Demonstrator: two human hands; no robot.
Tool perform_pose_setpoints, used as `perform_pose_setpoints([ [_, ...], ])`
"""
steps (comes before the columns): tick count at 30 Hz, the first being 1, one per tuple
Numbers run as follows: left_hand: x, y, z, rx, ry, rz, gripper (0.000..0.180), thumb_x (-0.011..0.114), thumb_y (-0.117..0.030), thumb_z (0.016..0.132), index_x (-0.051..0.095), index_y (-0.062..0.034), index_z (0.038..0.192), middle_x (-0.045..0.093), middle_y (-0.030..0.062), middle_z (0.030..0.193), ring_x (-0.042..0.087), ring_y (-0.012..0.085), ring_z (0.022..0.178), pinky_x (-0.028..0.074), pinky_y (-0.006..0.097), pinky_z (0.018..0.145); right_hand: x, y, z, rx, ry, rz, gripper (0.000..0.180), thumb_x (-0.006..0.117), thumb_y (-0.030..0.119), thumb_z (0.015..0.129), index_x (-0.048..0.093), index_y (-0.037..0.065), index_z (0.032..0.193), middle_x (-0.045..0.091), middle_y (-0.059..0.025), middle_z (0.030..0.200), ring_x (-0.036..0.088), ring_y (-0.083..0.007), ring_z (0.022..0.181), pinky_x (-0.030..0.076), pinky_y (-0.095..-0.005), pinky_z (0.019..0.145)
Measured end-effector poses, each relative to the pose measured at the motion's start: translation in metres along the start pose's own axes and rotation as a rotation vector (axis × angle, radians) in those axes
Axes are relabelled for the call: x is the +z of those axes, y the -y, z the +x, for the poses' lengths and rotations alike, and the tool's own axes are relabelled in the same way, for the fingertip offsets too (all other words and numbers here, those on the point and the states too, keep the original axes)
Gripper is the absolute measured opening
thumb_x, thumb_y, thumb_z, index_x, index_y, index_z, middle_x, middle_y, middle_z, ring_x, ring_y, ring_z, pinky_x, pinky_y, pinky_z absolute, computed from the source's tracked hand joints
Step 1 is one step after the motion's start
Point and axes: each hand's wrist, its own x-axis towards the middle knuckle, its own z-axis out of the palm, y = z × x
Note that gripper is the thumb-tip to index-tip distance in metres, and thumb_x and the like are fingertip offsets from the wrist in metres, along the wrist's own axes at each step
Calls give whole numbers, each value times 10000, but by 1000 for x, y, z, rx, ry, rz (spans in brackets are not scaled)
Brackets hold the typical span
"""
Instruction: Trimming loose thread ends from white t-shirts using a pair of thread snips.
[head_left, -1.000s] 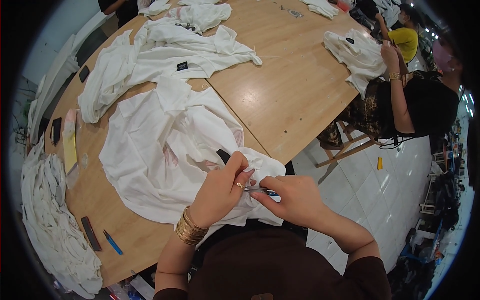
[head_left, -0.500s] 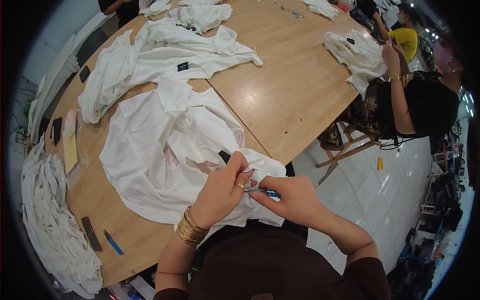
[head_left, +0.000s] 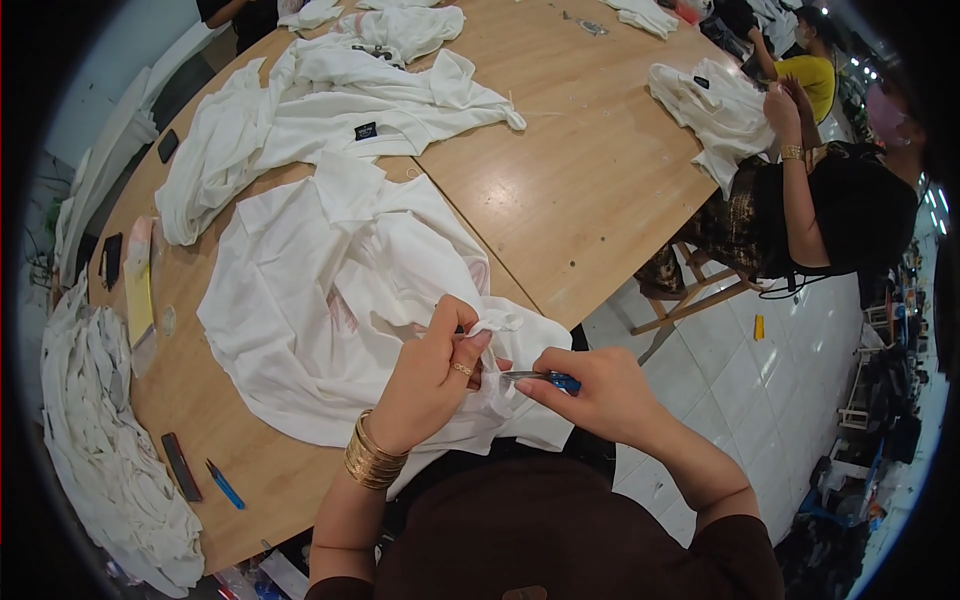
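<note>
A white shirt (head_left: 290,330) lies spread in loose folds on the table in front of me, its near edge hanging toward my lap. My left hand (head_left: 430,375) is closed on a bunched edge of it, thumb against the fingers. In my closed right hand (head_left: 600,392) are small blue-handled thread snips (head_left: 560,381). Their metal blades point left, close to the pinched cloth. Whether the blades touch the fabric or a thread is too small to tell.
The wooden table (head_left: 540,200) also bears more white shirts (head_left: 320,100), a white pile (head_left: 110,450), a dark comb-like object (head_left: 181,467), a blue pointed tool (head_left: 226,485) and a phone (head_left: 111,262). At right a co-worker (head_left: 840,210) sits by another white shirt (head_left: 715,110).
My left hand has shifted slightly left with the shirt edge. The right hand and snips have moved a little right, so the hands are farther apart.
</note>
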Motion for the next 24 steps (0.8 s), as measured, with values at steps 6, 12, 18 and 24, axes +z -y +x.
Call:
perform_pose_setpoints([
  [6,-2,-3,-3,79,25,58,110,461,-118,967,384,-39,976,629,119,705,643,172,625,488,282,569,0,1,2,9,46,23,289,634,385,841,655,98,822,552,-85,555,564,-274,506,421,-343,490],
  [12,-4,-6,-5,83,59,138,91,467,-103,955,404,-47,991,671,148,809,683,279,786,493,336,640,-1,1,4,17,93,43,338,598,428,858,655,98,820,559,-82,556,573,-280,521,432,-353,505],
  [18,-3,0,-5,130,61,153,100,471,-110,954,403,-45,987,651,150,757,663,313,731,488,347,628,4,-5,9,68,174,189,382,583,476,856,663,103,836,552,-81,560,576,-262,543,436,-346,533],
  [24,-3,4,-5,60,-16,77,117,472,-126,959,392,-42,978,597,135,663,614,282,595,466,321,569,12,-6,8,20,148,259,355,640,440,831,667,87,857,579,-80,607,575,-216,536,440,-306,530],
])
